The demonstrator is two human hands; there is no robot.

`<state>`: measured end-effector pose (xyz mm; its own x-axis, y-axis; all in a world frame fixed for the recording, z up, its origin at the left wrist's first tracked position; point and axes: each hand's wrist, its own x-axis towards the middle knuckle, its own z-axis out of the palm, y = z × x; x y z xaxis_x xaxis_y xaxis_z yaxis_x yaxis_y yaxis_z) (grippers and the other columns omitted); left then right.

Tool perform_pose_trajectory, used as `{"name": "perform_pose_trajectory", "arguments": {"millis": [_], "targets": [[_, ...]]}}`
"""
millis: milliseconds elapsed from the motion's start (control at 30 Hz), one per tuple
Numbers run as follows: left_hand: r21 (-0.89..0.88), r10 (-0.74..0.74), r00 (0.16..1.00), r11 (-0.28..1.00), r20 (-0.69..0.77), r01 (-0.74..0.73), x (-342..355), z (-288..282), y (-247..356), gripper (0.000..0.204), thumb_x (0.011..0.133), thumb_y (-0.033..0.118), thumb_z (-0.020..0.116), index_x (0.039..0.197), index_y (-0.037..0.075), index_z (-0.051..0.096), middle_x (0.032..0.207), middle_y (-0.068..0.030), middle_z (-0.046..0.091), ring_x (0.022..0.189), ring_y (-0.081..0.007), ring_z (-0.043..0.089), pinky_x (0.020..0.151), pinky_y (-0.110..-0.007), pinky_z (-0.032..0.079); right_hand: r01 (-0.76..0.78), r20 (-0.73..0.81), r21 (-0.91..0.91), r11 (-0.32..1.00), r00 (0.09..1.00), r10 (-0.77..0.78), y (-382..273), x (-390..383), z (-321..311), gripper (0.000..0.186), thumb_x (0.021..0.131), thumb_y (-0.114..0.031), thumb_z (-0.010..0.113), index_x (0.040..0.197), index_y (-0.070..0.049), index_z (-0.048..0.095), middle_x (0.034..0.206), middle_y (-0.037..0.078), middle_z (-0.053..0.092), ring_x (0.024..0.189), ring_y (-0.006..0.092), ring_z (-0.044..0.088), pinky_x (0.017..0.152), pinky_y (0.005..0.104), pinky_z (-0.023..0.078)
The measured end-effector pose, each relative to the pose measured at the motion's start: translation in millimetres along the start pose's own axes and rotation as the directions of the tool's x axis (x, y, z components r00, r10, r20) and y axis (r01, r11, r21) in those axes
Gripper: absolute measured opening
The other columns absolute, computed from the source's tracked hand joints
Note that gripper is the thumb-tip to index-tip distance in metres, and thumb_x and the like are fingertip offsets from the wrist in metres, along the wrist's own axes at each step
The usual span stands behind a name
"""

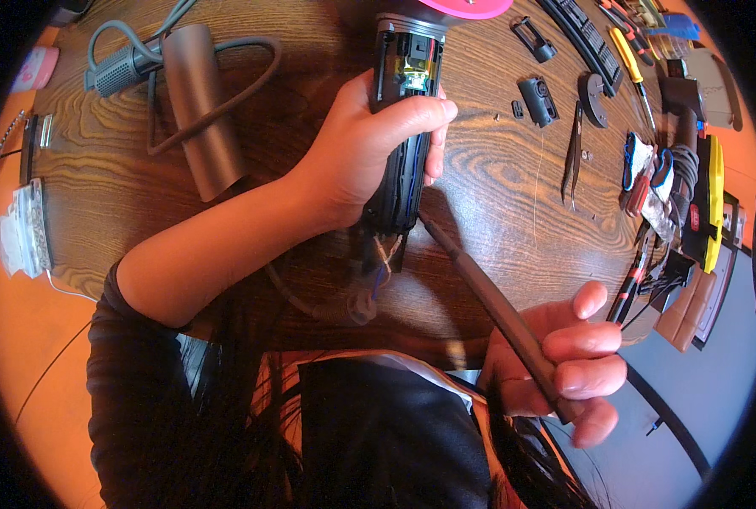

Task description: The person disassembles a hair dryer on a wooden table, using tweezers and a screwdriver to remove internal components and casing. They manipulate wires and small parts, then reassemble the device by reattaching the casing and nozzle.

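My left hand (352,148) is closed round the opened handle of a hair dryer (401,182), whose outer sleeve is off so circuit parts show near its top. The dryer's pink-rimmed head (467,7) is cut off by the upper edge. Loose wires (384,259) hang from the handle's lower end. Between the fingers of my right hand (564,365) lies a slim dark screwdriver (496,307), slanting up to the left. Its tip comes close to the handle's lower end; whether they touch I cannot tell.
On the wooden table (488,204), a bronze tube (200,114) lies left beside a grey cable plug (123,72). Small black parts (537,100), tweezers (573,157) and a yellow-handled screwdriver (628,55) lie right. A plastic bag (26,229) sits at the left edge.
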<state>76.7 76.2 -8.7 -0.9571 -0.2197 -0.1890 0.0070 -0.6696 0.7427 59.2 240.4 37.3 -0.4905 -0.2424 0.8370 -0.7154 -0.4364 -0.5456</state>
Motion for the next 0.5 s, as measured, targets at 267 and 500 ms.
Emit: {"name": "perform_pose_trajectory", "arguments": {"millis": [267,500], "targets": [[-0.024,0.016,1.0,1.0,-0.014,-0.016,0,1,0,0.014,0.082,0.016,0.055,0.084,0.003,0.051,0.058,-0.0063,0.054,0.052,-0.0129,0.052,0.052,-0.026,0.042,-0.17,0.116,0.004,0.985,0.979,0.168,-5,0,-15,0.042,0.078,-0.014,0.062,0.112,-0.027,0.041,0.099,0.009,0.052,0.076,0.0269,0.055,0.064,0.042,0.045],[0.029,0.021,0.999,0.999,-0.024,-0.02,1,0,-1,0.014,0.082,0.019,0.055,0.081,0.005,0.052,0.056,-0.0047,0.053,0.05,-0.0115,0.05,0.051,-0.025,0.04,-0.23,0.058,-0.035,0.973,0.971,0.232,-4,1,-10,0.054,0.078,-0.011,0.065,0.116,-0.027,0.03,0.098,0.014,0.053,0.074,0.0302,0.057,0.057,0.0426,0.051]]}}
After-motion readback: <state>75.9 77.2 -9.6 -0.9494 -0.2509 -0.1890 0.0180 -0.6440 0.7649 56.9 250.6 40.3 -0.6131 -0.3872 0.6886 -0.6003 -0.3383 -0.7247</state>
